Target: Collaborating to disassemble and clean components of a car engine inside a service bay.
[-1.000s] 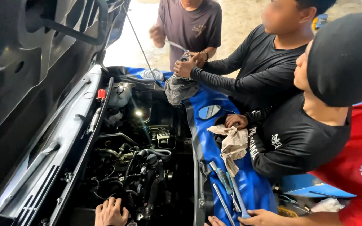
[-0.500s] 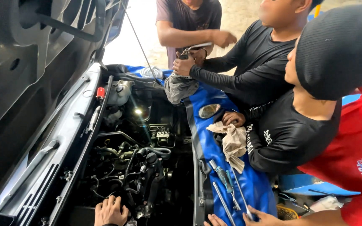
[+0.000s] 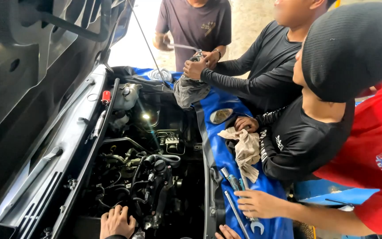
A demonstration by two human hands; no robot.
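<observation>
Under the big raised grey metal car hood (image 3: pixel 32 66), the dark engine full of black hoses (image 3: pixel 147 177) lies straight ahead of the left hand (image 3: pixel 116 221). That hand rests flat on it, fingers spread, holding nothing. A long blue cloth cover (image 3: pixel 219 155) drapes the fender. The right hand (image 3: pixel 227 232) touches its near edge; only fingertips show, so I cannot tell its grip.

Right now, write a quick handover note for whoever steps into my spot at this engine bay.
Left hand rests open on engine parts at the bay's near edge, holding nothing.
Right hand barely shows beside the blue fender cover; grip unclear.
Hood up on its prop rod.
A wrench lies on the cover by a co-worker's hand; a rag lies beyond.
</observation>
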